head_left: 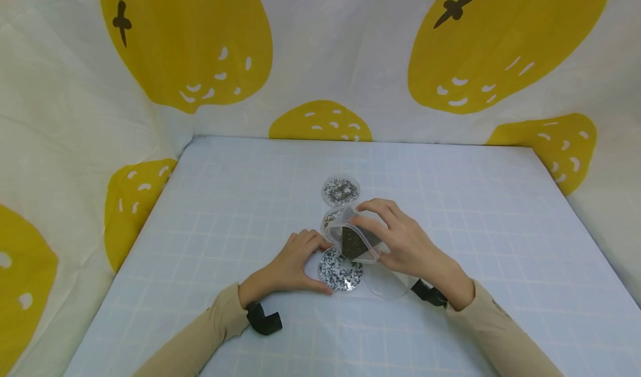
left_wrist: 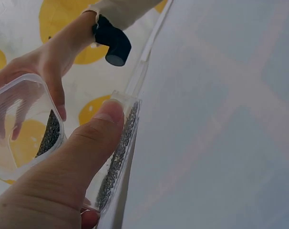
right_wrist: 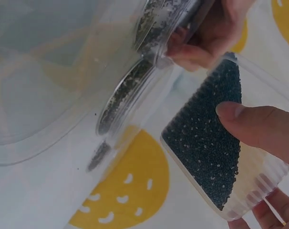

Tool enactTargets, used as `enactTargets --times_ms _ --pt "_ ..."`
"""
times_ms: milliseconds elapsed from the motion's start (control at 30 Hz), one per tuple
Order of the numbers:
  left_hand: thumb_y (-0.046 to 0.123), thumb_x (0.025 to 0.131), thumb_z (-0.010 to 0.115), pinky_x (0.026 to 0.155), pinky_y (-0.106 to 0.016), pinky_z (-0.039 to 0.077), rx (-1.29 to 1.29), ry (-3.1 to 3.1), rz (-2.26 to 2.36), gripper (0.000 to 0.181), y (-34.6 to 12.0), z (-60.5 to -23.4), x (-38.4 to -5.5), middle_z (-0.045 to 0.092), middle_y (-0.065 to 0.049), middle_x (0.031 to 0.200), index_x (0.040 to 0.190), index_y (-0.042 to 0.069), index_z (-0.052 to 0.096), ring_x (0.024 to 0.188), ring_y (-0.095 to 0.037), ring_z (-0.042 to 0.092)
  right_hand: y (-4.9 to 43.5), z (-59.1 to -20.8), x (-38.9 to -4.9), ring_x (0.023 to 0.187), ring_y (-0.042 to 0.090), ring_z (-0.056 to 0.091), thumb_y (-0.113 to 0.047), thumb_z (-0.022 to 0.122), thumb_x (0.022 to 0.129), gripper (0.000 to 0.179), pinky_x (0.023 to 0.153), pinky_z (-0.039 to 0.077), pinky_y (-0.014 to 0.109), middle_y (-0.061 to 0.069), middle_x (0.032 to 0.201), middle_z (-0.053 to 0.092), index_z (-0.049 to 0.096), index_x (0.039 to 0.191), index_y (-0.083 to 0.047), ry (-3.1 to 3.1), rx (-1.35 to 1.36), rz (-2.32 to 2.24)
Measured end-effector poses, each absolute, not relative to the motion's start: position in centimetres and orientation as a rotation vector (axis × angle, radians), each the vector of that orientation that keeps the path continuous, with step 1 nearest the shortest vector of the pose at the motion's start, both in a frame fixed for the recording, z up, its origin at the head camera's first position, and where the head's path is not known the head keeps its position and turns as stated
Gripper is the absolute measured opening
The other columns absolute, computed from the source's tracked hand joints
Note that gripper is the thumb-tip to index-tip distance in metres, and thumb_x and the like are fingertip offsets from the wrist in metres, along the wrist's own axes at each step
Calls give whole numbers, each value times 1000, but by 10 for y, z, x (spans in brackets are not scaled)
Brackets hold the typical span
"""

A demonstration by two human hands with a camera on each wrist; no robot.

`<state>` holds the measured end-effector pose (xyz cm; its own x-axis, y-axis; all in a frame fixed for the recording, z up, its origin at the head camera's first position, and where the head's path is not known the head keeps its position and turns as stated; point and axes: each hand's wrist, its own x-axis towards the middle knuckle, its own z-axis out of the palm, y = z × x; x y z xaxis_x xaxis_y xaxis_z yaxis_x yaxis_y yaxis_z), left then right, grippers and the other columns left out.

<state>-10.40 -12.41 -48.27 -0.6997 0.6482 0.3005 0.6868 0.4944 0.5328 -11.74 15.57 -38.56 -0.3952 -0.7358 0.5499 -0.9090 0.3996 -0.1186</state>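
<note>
In the head view my left hand (head_left: 295, 263) grips the nearest round clear dish (head_left: 340, 290), thumb on its near side and fingers on its far side. Black and white specks cover the dish's bottom. My right hand (head_left: 408, 243) holds a clear ribbed plastic tub (head_left: 373, 254), tilted over the dishes with its opening to the left. Tiny dark seeds (right_wrist: 206, 143), with a few pale ones among them, lie slanted inside the tub. The left wrist view shows my left thumb (left_wrist: 97, 129) pressed against the dish's edge.
A middle dish (head_left: 328, 220), partly hidden behind the tub, and a far dish (head_left: 340, 191) stand in line beyond the nearest one; both hold specks. A clear round piece (head_left: 388, 288), a lid or dish, lies right of it. A pale checked cloth (head_left: 250, 199) covers the table.
</note>
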Motion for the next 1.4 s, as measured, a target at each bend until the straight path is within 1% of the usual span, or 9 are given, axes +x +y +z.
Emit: enactTargets --times_ms 167,400,700,900,1167,1233,1300,1400 --pt "70 63 81 85 -30 33 -1185 -2674 -988 83 -124 -483 -104 52 13 113 125 21 56 102 -6 43 152 -386 -116 124 34 47 3 80 63 76 88 51 42 16 136 49 53 134 -9 -2232 1415 568" --pt "68 63 82 84 -30 32 -1184 -2677 -994 81 -123 -482 -104 52 12 113 123 21 55 101 -6 43 150 -388 -114 124 34 47 5 80 59 80 92 49 42 17 136 48 53 134 -8 -2218 1425 555" --pt "67 62 83 85 -32 33 -1204 -2646 -999 85 -123 -481 -104 54 9 113 126 17 57 102 -8 45 157 -385 -118 124 35 46 4 82 59 83 85 52 43 17 136 48 51 135 -8 -2224 1406 544" --pt "67 61 83 85 -32 33 -1200 -2658 -1014 85 -123 -481 -104 54 9 112 126 17 57 102 -7 44 162 -384 -122 124 36 46 4 79 61 79 84 52 44 18 136 48 52 135 -6 -2231 1413 567" --pt "66 61 84 85 -30 32 -1183 -2677 -1016 83 -124 -481 -103 53 11 113 124 19 57 101 -5 43 169 -384 -127 125 35 44 1 79 63 78 80 52 43 16 137 47 52 135 -8 -2272 1382 643" --pt "66 61 84 85 -30 32 -1181 -2676 -1019 84 -124 -482 -103 53 11 113 125 19 57 101 -6 43 171 -386 -131 124 35 45 -2 78 64 75 83 50 43 15 136 48 52 135 -8 -2266 1370 695" --pt "66 61 85 85 -31 32 -1186 -2667 -1020 84 -124 -482 -103 54 10 113 124 18 57 102 -6 44 173 -389 -135 122 35 44 -5 77 65 74 90 46 41 16 135 49 52 134 -6 -2248 1365 784" --pt "66 60 85 85 -32 32 -1191 -2653 -1027 85 -124 -483 -103 54 10 113 125 18 57 102 -7 44 177 -393 -142 122 35 43 -7 81 64 77 101 37 37 19 134 49 50 135 0 -2214 1367 960"
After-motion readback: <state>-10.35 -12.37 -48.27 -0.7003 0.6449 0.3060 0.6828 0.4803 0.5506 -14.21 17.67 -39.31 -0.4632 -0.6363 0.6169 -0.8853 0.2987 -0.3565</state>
